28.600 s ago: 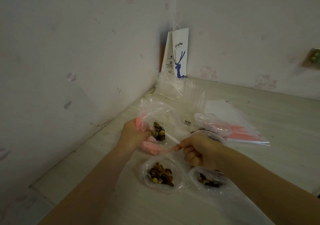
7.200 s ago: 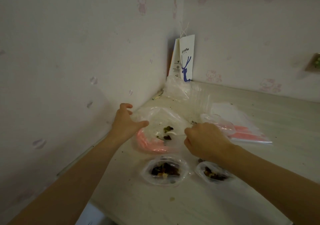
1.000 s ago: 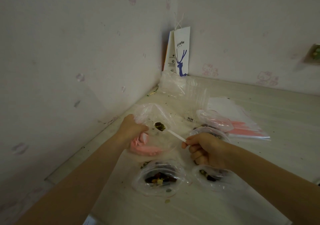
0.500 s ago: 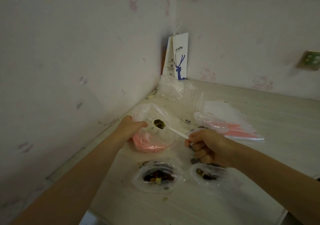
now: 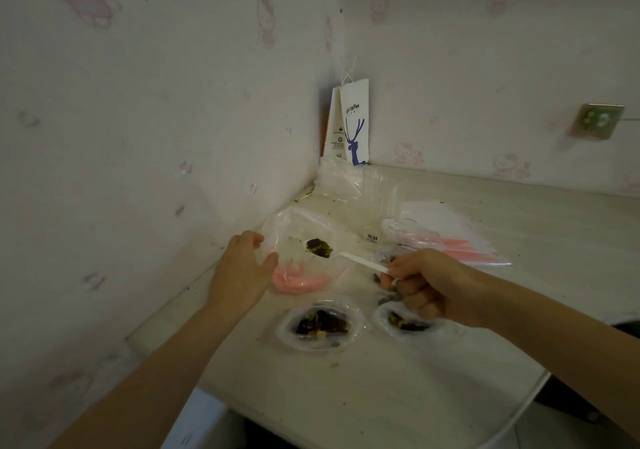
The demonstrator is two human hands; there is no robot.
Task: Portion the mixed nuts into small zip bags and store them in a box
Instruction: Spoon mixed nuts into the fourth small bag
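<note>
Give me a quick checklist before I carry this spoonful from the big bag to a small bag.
1. Load: ok, nuts heaped in the bowl of the spoon.
2. Grip: ok, right hand pinches the handle's end.
3. Source: ok, left hand holds the rim of the big bag.
4. Target: ok, near small bag gapes upward, nuts inside.
5. Spare target: cannot tell, right hand partly covers the second small bag.
6. Spills: not ok, loose bits lie on the table around the bags.
</note>
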